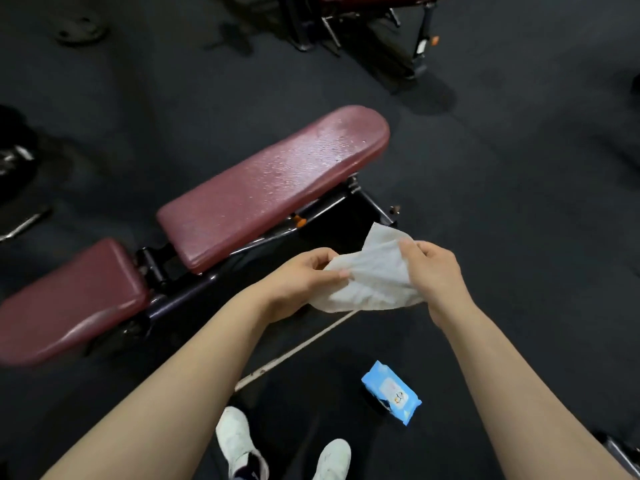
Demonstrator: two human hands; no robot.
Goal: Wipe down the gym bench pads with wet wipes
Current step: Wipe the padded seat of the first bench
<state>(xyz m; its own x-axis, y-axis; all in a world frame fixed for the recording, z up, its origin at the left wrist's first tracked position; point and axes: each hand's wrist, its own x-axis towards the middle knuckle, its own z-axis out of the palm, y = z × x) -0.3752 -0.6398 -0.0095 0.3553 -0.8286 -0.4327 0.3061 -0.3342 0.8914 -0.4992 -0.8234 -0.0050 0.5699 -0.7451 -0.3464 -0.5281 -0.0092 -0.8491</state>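
A white wet wipe (375, 275) is stretched between both hands in front of me. My left hand (304, 277) pinches its left edge and my right hand (434, 271) pinches its upper right edge. The dark red back pad (270, 185) of the gym bench lies up and to the left of the hands, its surface glistening with droplets. The smaller red seat pad (65, 303) sits at the left. A blue pack of wet wipes (391, 393) lies on the floor below my right forearm.
The bench's black frame (194, 282) runs under the pads. Dark rubber floor (519, 188) lies all around. Another bench's frame (381, 32) stands at the top, with weight plates (79, 29) at the upper left. My white shoes (239, 441) show at the bottom.
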